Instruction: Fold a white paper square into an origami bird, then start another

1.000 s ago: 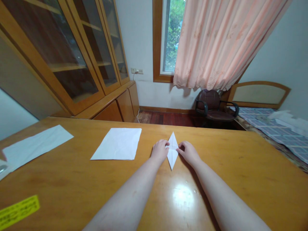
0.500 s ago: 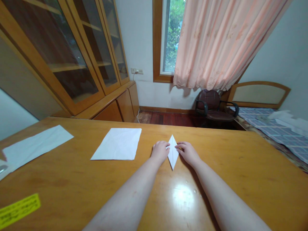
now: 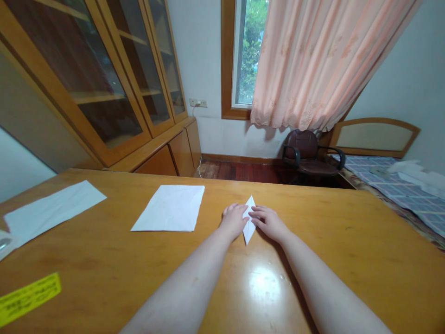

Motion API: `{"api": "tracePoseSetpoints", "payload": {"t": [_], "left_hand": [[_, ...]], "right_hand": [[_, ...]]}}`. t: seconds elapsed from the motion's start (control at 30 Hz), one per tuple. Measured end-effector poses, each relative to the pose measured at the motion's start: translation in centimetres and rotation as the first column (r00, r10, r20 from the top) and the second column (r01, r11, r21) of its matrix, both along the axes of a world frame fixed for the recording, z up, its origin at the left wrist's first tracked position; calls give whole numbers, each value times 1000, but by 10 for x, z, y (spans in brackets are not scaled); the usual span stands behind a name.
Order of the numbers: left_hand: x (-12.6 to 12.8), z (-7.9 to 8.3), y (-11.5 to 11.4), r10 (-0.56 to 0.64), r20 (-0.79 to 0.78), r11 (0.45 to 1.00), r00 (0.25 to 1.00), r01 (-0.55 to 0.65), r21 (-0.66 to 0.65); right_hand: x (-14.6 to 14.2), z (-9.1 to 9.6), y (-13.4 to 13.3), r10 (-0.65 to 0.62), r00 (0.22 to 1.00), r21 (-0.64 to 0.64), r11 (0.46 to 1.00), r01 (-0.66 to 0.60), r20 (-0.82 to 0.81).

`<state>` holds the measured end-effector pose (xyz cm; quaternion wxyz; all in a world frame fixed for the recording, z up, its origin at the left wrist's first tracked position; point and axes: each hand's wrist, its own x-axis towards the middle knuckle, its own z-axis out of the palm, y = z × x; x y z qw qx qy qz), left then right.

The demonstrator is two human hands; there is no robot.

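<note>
A small white folded paper (image 3: 249,226), shaped like a narrow diamond with a crease down its middle, lies on the wooden table between my hands. My left hand (image 3: 235,221) grips its left edge, the thumb and fingertips resting on the paper. From the right, my right hand (image 3: 270,222) holds the other edge, its fingertips reaching over the upper face near the middle. The diamond's far and near points show beyond my fingers. Its middle is partly covered by both hands.
A square white sheet (image 3: 169,208) lies to the left of my hands on the table (image 3: 139,273). Farther left are a longer white sheet (image 3: 55,207) and a yellow label (image 3: 29,299) with writing. A chair (image 3: 306,153) stands beyond the far edge.
Both hands have come closer together, and my right fingers now reach farther over the folded paper. The paper has turned slightly, its far point leaning right.
</note>
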<state>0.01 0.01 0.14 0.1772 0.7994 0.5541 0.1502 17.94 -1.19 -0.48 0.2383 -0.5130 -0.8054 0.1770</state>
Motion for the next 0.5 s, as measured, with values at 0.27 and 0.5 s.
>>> {"api": "tracePoseSetpoints", "payload": {"t": [0.27, 0.5], "left_hand": [[-4, 4, 2, 130, 20, 989, 991, -131, 64], [-3, 10, -2, 91, -26, 990, 996, -87, 113]], "right_hand": [[-3, 6, -2, 7, 998, 9, 1000, -6, -67], [-5, 12, -6, 20, 1000, 26, 999, -19, -19]]}}
